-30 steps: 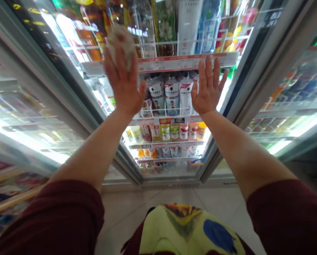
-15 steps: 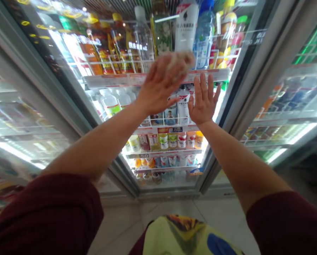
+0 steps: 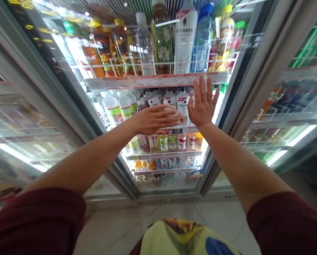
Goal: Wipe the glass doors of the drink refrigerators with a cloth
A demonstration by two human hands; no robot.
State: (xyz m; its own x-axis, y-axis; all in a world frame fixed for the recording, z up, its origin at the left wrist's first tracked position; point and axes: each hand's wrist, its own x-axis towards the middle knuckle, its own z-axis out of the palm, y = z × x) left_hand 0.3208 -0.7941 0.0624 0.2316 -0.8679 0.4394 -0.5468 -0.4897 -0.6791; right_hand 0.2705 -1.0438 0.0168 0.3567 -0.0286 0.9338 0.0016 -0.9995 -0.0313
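My left hand (image 3: 157, 118) is stretched across the middle of a glass cooler door (image 3: 158, 186), fingers long and pointing right. Past its fingertips shows a small, pale, blurred patch that looks like a crumpled cloth (image 3: 183, 119), mostly hidden under the hand. My right hand (image 3: 203, 104) rests flat towards the door's right side, fingers up and slightly apart, with nothing in it. Behind the glass, white bottles (image 3: 183, 101) stand at the level of both hands.
Shelves of drinks fill the cooler, with tall bottles (image 3: 162, 42) on top and small bottles (image 3: 164, 142) lower down. Metal frames (image 3: 234, 117) border the door, and more glass doors stand on both sides. Below lies a tiled floor (image 3: 115, 226).
My left hand has swept down the glass from the upper shelf's edge to the middle shelf, turning more level. My right hand has stayed nearly in place.
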